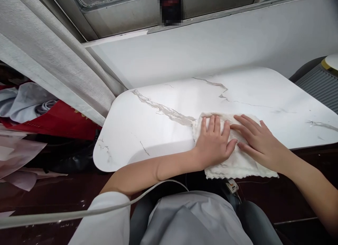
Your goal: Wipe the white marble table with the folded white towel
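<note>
A white cloth with a wavy edge lies spread on the white marble-patterned table, its near side hanging over the front edge. My left hand rests flat on the cloth's left part, fingers stretched out. To its right, my right hand also lies on the cloth, palm down with fingers spread. The two hands are close together, and neither grips the cloth. Part of the cloth is hidden beneath them.
A pale curtain hangs at the left, beside a red bag with grey fabric in it. A ribbed grey object stands at the far right. A white cable crosses in front of me. Behind the table is a white wall panel.
</note>
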`<state>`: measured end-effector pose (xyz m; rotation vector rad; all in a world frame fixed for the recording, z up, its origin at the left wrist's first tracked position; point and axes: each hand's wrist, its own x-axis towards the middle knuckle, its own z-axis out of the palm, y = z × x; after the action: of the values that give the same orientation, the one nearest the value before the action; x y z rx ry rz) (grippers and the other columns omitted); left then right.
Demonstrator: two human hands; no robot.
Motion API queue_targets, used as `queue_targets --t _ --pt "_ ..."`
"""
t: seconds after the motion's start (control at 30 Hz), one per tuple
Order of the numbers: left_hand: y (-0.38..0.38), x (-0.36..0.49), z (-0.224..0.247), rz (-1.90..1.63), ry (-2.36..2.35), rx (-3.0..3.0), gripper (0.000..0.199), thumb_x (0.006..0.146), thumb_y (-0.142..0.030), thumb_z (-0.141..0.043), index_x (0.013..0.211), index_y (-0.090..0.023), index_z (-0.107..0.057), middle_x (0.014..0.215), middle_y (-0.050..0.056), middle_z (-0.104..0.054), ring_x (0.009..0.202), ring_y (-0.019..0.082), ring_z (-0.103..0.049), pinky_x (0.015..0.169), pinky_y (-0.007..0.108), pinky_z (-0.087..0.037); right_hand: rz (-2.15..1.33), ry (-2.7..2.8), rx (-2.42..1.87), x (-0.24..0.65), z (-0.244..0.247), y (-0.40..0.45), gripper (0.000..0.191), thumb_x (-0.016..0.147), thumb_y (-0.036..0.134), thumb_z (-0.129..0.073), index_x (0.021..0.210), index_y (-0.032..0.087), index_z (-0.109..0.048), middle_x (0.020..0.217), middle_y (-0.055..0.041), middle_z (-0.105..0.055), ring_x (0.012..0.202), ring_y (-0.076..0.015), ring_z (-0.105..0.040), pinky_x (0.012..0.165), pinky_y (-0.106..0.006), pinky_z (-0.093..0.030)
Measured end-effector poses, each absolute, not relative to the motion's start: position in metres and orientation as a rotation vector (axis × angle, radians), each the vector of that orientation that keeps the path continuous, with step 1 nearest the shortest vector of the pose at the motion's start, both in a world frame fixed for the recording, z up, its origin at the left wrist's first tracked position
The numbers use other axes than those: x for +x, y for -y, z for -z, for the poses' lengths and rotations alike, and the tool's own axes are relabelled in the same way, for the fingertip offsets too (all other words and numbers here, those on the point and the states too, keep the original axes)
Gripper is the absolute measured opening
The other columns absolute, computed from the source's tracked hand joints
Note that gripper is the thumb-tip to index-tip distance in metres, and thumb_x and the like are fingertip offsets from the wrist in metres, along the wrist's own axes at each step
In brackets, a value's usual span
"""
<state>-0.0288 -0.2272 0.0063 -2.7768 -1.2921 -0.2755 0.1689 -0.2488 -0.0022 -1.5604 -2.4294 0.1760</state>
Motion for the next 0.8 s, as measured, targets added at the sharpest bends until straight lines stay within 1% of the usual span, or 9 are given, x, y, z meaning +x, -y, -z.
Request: queue_targets --t 0.1,0.2,0.23,0.27,0.33,0.4,0.53,0.7,0.8 --pt "0.210 -0.021 -0.008 0.299 1.349 -2.869 0.064 0.104 -0.047 -0.034 0.152 -0.005 -0.036 0.158 0.026 -0.034 0.151 0.036 -0.026 0.123 0.056 -0.019 -0.170 2.349 -1.645 0.170 0.003 0.237 0.050 0.101 0.053 -0.025 0.146 0.035 -0.037 0.162 -0.0076 -0.032 0.152 -0.0350 -0.023 0.114 -0.074 -0.021" --pt "0.181 -0.022 -0.012 0.334 1.422 -3.037 0.063 0.104 -0.045 -0.035 0.155 -0.008 -0.029 0.164 0.017 -0.027 0.154 0.026 -0.019 0.127 0.043 -0.018 -0.197 2.282 -1.738 0.164 0.000 0.216 0.050 0.101 0.057 -0.022 0.141 0.034 -0.042 0.160 -0.0060 -0.035 0.152 -0.0316 -0.024 0.117 -0.070 -0.019" --pt "0.170 -0.023 -0.014 0.361 1.468 -3.081 0.062 0.105 -0.043 -0.031 0.156 -0.008 -0.027 0.164 0.015 -0.026 0.154 0.022 -0.018 0.127 0.039 -0.017 -0.206 2.273 -1.766 0.162 -0.001 0.207 0.050 0.101 0.057 -0.022 0.142 0.034 -0.041 0.160 -0.0055 -0.036 0.152 -0.0308 -0.024 0.118 -0.069 -0.020" --pt "0.159 -0.024 -0.014 0.370 1.539 -3.095 0.060 0.105 -0.041 -0.030 0.155 -0.008 -0.028 0.165 0.014 -0.026 0.154 0.020 -0.018 0.127 0.037 -0.017 -0.211 2.272 -1.789 0.159 -0.002 0.197 0.051 0.101 0.057 -0.021 0.143 0.035 -0.040 0.160 -0.0053 -0.036 0.152 -0.0305 -0.025 0.118 -0.068 -0.020" --pt "0.138 -0.026 -0.014 0.396 1.629 -3.075 0.056 0.104 -0.037 -0.032 0.153 -0.009 -0.034 0.165 0.013 -0.026 0.154 0.020 -0.017 0.128 0.037 -0.013 -0.204 2.284 -1.798 0.154 -0.004 0.174 0.053 0.101 0.055 -0.021 0.147 0.033 -0.037 0.159 -0.0063 -0.037 0.151 -0.0303 -0.026 0.118 -0.067 -0.022" --pt "0.119 -0.027 -0.012 0.444 1.679 -3.014 0.054 0.103 -0.034 -0.036 0.151 -0.010 -0.038 0.165 0.013 -0.027 0.154 0.022 -0.018 0.128 0.039 -0.011 -0.181 2.283 -1.797 0.150 -0.004 0.150 0.054 0.100 0.055 -0.021 0.147 0.033 -0.038 0.159 -0.0065 -0.038 0.150 -0.0306 -0.028 0.117 -0.066 -0.024" --pt "0.085 -0.029 -0.006 0.514 1.719 -2.881 0.053 0.102 -0.032 -0.039 0.149 -0.009 -0.042 0.163 0.013 -0.032 0.154 0.024 -0.022 0.128 0.039 -0.012 -0.166 2.263 -1.770 0.143 -0.001 0.107 0.056 0.100 0.055 -0.021 0.147 0.034 -0.041 0.158 -0.0058 -0.040 0.149 -0.0308 -0.029 0.116 -0.065 -0.026" --pt "0.041 -0.031 -0.001 0.543 1.756 -2.759 0.049 0.101 -0.034 -0.041 0.146 -0.016 -0.049 0.160 0.010 -0.039 0.152 0.025 -0.027 0.127 0.043 -0.012 -0.148 2.255 -1.766 0.134 -0.001 0.066 0.057 0.100 0.056 -0.019 0.149 0.035 -0.039 0.158 -0.0064 -0.039 0.148 -0.0313 -0.029 0.115 -0.066 -0.024" --pt "0.013 -0.033 0.003 0.579 1.725 -2.733 0.047 0.101 -0.036 -0.039 0.143 -0.020 -0.051 0.157 0.009 -0.044 0.149 0.024 -0.032 0.126 0.044 -0.016 -0.171 2.254 -1.816 0.129 -0.001 0.044 0.059 0.100 0.056 -0.020 0.150 0.031 -0.038 0.159 -0.0090 -0.036 0.150 -0.0328 -0.026 0.114 -0.067 -0.022"
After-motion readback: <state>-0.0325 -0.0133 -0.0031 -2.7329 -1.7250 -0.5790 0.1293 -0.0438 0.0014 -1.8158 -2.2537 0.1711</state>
